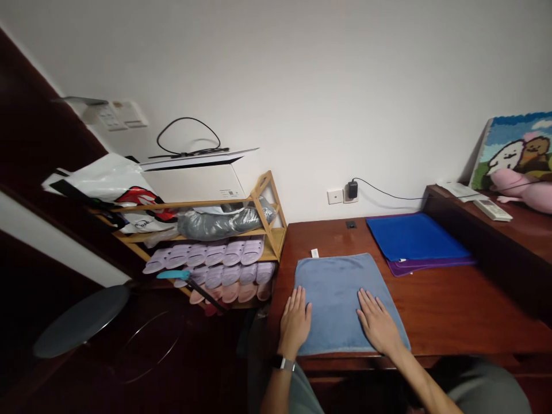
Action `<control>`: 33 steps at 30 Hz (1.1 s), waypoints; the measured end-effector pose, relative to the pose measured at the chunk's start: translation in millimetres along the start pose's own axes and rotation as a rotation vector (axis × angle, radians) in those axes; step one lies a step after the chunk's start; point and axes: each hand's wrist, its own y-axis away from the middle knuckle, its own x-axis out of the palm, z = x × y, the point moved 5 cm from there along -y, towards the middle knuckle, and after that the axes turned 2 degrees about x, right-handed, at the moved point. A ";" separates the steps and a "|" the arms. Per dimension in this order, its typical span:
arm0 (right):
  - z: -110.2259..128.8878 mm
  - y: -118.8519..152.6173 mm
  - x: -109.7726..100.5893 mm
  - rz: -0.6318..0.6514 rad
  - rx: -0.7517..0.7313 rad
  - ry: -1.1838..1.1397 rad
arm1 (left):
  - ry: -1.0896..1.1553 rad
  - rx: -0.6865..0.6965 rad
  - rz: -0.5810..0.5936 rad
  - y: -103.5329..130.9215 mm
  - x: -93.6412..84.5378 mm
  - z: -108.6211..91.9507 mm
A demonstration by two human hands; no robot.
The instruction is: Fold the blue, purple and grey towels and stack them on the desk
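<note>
A light blue-grey cloth (334,299) lies spread flat on the brown wooden table (448,310), with a small white tag at its back edge. My left hand (296,323) rests flat on the cloth's left edge, fingers stretched and holding nothing. On the right part of the same cloth lies my right hand (379,323), palm down, its fingers apart. Behind and to the right, a bright blue cloth (418,237) is stacked over a purple cloth (403,268).
Left of the table stands a wooden rack (271,230) with slippers (215,253), bags and a white box (194,183). A round stool (81,322) is farther left. On the raised ledge at right are a remote (492,209) and a pink plush toy (524,190).
</note>
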 end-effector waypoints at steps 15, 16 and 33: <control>-48.1 -128.8 -22.9 0.011 0.160 0.060 | -0.070 0.063 -0.037 -3.0 -2.9 3.5; -50.8 -129.3 -18.9 0.011 0.163 0.061 | -0.066 0.080 -0.042 -9.6 -5.6 -3.8; -58.1 -129.8 -7.4 -0.001 0.145 0.064 | 0.027 0.009 0.038 -128.4 30.4 -24.1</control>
